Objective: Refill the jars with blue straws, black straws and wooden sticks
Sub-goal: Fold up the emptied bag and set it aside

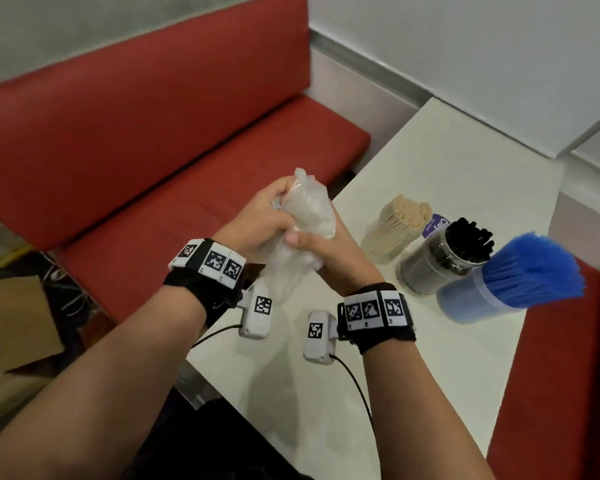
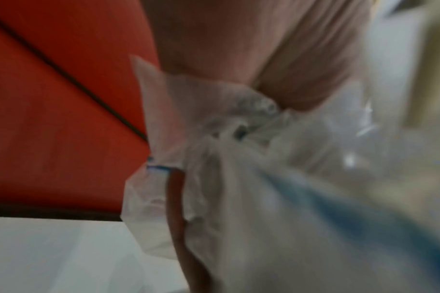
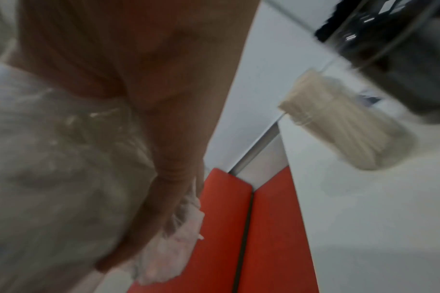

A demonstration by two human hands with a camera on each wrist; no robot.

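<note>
I see both hands meet over the near-left edge of the white table (image 1: pixel 447 161), the left hand (image 1: pixel 264 220) and the right hand (image 1: pixel 329 252) each curled tight around a crumpled clear plastic bag (image 1: pixel 305 216), fingers wrapped into the film. All three jars stand at about two o'clock from the hands: the jar of wooden sticks (image 1: pixel 395 226) farthest, the jar of black straws (image 1: pixel 440 258) beside it, the jar of blue straws (image 1: pixel 506 285) nearest the right edge, each bristling above its rim. I judge the filling done and the step in hand to be balling up empty wrapping. Whether anything remains inside the bag I cannot tell; the wrist views are blurred. The next move calls for squeezing the bag small and setting it clear of the jars without knocking them. A red bench (image 1: pixel 153 133) runs along a pale wall from nine to twelve o'clock, a cardboard box (image 1: pixel 18 320) on the floor at eight
</note>
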